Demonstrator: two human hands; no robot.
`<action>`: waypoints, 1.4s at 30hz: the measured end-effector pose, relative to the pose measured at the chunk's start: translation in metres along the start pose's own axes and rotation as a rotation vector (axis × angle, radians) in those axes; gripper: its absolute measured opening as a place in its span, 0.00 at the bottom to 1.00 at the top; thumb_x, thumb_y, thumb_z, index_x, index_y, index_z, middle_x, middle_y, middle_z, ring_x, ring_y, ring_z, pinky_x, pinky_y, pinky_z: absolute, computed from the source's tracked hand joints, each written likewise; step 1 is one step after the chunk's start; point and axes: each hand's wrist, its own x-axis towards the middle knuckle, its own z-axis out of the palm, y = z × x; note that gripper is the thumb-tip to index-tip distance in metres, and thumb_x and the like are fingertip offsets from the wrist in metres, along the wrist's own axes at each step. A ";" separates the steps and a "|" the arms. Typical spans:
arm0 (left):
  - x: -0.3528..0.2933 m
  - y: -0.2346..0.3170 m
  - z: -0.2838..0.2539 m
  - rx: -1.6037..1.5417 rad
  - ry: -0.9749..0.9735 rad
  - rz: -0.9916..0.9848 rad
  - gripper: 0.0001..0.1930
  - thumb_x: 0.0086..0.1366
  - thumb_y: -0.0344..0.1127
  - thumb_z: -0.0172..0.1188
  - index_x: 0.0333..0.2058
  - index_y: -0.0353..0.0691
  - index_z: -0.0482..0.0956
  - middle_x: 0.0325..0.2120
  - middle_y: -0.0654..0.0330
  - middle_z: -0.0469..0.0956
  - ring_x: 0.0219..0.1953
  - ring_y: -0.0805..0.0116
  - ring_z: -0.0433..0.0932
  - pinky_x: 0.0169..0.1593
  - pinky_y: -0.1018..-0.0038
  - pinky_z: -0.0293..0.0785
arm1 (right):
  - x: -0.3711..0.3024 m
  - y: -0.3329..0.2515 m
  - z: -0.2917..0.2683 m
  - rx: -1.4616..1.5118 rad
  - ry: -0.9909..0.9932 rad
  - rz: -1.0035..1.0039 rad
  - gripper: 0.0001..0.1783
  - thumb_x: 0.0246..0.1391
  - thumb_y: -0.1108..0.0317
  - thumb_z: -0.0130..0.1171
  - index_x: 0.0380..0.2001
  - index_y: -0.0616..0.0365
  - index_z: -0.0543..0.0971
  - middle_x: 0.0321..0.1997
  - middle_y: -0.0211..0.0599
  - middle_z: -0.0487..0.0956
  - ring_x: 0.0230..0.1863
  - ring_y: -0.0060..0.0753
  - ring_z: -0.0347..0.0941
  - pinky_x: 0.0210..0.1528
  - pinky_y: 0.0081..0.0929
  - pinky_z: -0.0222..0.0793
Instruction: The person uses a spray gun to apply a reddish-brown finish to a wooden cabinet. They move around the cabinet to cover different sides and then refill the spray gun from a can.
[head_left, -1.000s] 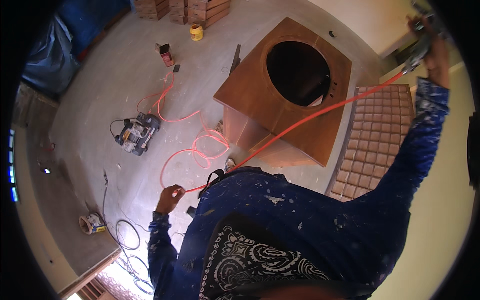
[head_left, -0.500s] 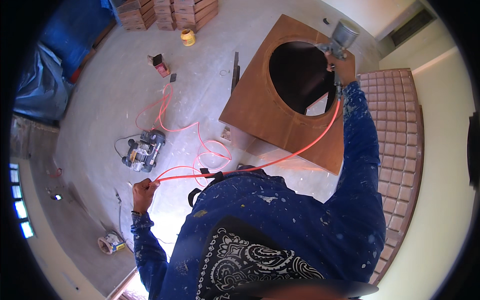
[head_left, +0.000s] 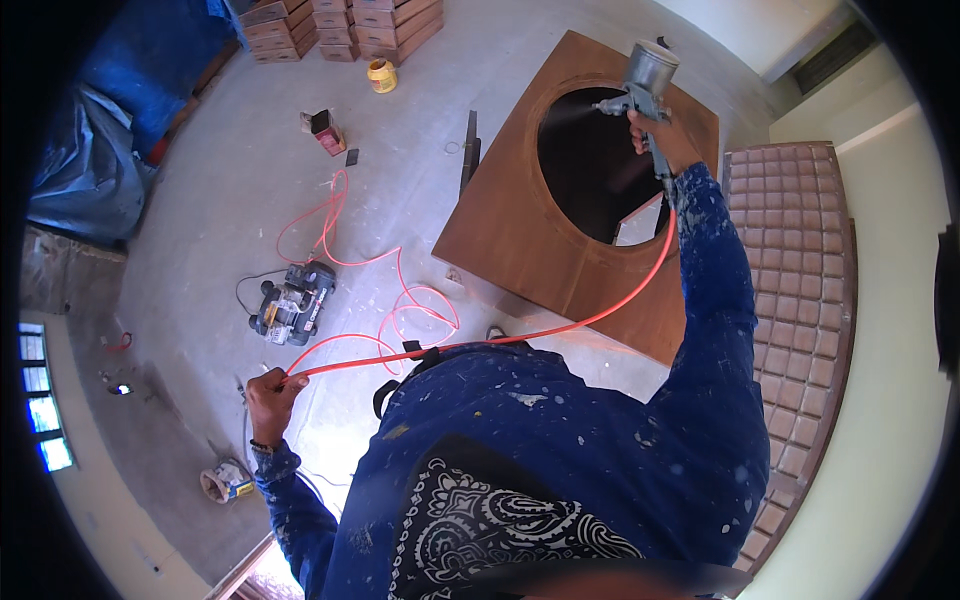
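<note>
My right hand (head_left: 662, 138) is wrapped round the grip of a spray gun (head_left: 640, 98) with a metal cup on top. A faint mist leaves its nozzle toward the left, over the large round opening of a brown wooden box (head_left: 510, 205). From the gun's base an orange-red air hose (head_left: 560, 328) runs across my front to my left hand (head_left: 270, 402), whose fingers are closed on it. Beyond that hand the hose loops over the floor toward a small air compressor (head_left: 292, 302).
Right of the box stands a brown gridded panel (head_left: 790, 290) beside a pale wall. Farther off are a yellow tub (head_left: 382, 76), a dark red can (head_left: 327, 132) and stacked wooden pieces (head_left: 375, 25). Blue sheeting (head_left: 90, 165) hangs at the left, and a bucket (head_left: 226, 482) lies nearer.
My right hand has moved the spray gun left, and its nozzle now points left with mist showing. My left hand has shifted slightly left and down with the hose.
</note>
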 end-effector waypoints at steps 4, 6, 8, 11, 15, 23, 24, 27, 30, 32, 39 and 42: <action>-0.003 0.023 -0.011 0.018 0.052 -0.055 0.30 0.58 0.48 0.74 0.15 0.34 0.64 0.13 0.68 0.53 0.20 0.78 0.51 0.22 0.68 0.45 | 0.044 0.021 -0.031 0.055 0.183 0.026 0.11 0.58 0.63 0.67 0.35 0.56 0.76 0.23 0.29 0.74 0.21 0.23 0.72 0.23 0.23 0.68; -0.005 0.031 -0.016 -0.025 0.072 -0.044 0.32 0.58 0.52 0.73 0.15 0.34 0.64 0.13 0.69 0.53 0.20 0.78 0.51 0.23 0.69 0.45 | 0.059 0.030 -0.047 0.063 0.319 0.000 0.11 0.58 0.62 0.67 0.33 0.54 0.76 0.21 0.27 0.73 0.19 0.22 0.70 0.21 0.23 0.66; -0.007 0.037 -0.021 -0.054 0.083 -0.046 0.35 0.59 0.61 0.69 0.16 0.35 0.64 0.14 0.71 0.54 0.21 0.79 0.51 0.23 0.69 0.45 | 0.071 0.036 -0.059 0.031 0.492 -0.052 0.13 0.56 0.61 0.69 0.30 0.54 0.75 0.18 0.26 0.71 0.15 0.22 0.67 0.18 0.23 0.63; -0.006 0.050 -0.027 -0.061 0.093 0.038 0.37 0.59 0.65 0.67 0.16 0.35 0.64 0.14 0.71 0.54 0.21 0.78 0.52 0.23 0.70 0.46 | 0.080 0.041 -0.072 0.066 0.733 -0.144 0.13 0.56 0.62 0.69 0.28 0.53 0.75 0.17 0.25 0.70 0.14 0.21 0.65 0.16 0.24 0.62; 0.002 0.075 -0.033 -0.056 0.150 0.131 0.39 0.58 0.69 0.65 0.16 0.35 0.65 0.14 0.69 0.57 0.20 0.77 0.54 0.23 0.70 0.47 | 0.069 0.033 -0.084 -0.006 0.596 -0.132 0.12 0.57 0.62 0.68 0.29 0.55 0.76 0.18 0.26 0.71 0.16 0.22 0.68 0.19 0.24 0.63; 0.027 0.136 -0.035 -0.048 0.116 0.283 0.41 0.50 0.73 0.69 0.15 0.35 0.65 0.13 0.65 0.60 0.17 0.74 0.57 0.22 0.70 0.48 | 0.020 -0.006 -0.070 0.001 -0.043 -0.107 0.12 0.61 0.61 0.64 0.33 0.56 0.75 0.21 0.27 0.71 0.21 0.22 0.69 0.24 0.23 0.66; 0.030 0.141 -0.034 -0.042 0.110 0.298 0.41 0.49 0.73 0.69 0.15 0.35 0.65 0.13 0.65 0.61 0.17 0.73 0.58 0.22 0.70 0.48 | 0.016 -0.007 -0.067 -0.011 -0.086 -0.042 0.12 0.61 0.60 0.65 0.33 0.56 0.75 0.22 0.28 0.72 0.22 0.22 0.70 0.25 0.23 0.66; 0.038 0.152 -0.031 -0.043 0.089 0.341 0.42 0.47 0.74 0.70 0.14 0.35 0.65 0.13 0.64 0.61 0.16 0.72 0.58 0.22 0.70 0.49 | 0.005 -0.009 -0.067 -0.061 -0.325 0.055 0.13 0.60 0.59 0.66 0.33 0.56 0.76 0.24 0.30 0.74 0.24 0.23 0.72 0.27 0.22 0.65; 0.041 0.158 -0.029 -0.074 0.070 0.355 0.42 0.44 0.75 0.71 0.14 0.36 0.64 0.13 0.63 0.61 0.16 0.72 0.60 0.21 0.70 0.50 | -0.021 -0.013 -0.075 -0.160 -0.457 0.164 0.13 0.60 0.62 0.65 0.34 0.59 0.75 0.22 0.30 0.74 0.24 0.24 0.71 0.28 0.23 0.65; 0.043 0.161 -0.029 -0.048 0.037 0.378 0.42 0.45 0.75 0.70 0.14 0.36 0.65 0.13 0.63 0.61 0.16 0.71 0.60 0.21 0.70 0.50 | -0.033 -0.027 -0.085 -0.238 -0.592 0.272 0.13 0.60 0.60 0.66 0.32 0.58 0.76 0.22 0.30 0.75 0.24 0.24 0.72 0.29 0.23 0.65; 0.048 0.173 -0.029 0.016 0.008 0.449 0.41 0.44 0.76 0.69 0.14 0.37 0.66 0.12 0.63 0.62 0.15 0.70 0.60 0.21 0.69 0.50 | -0.049 -0.043 -0.088 -0.364 -0.748 0.338 0.15 0.59 0.56 0.66 0.28 0.57 0.79 0.22 0.32 0.76 0.25 0.23 0.72 0.29 0.25 0.65; 0.047 0.176 -0.030 0.004 0.049 0.434 0.41 0.43 0.76 0.69 0.14 0.37 0.65 0.12 0.64 0.61 0.15 0.69 0.60 0.21 0.69 0.50 | -0.040 -0.020 -0.079 -0.270 -0.573 0.246 0.12 0.58 0.61 0.67 0.35 0.58 0.78 0.21 0.31 0.74 0.23 0.23 0.70 0.27 0.25 0.64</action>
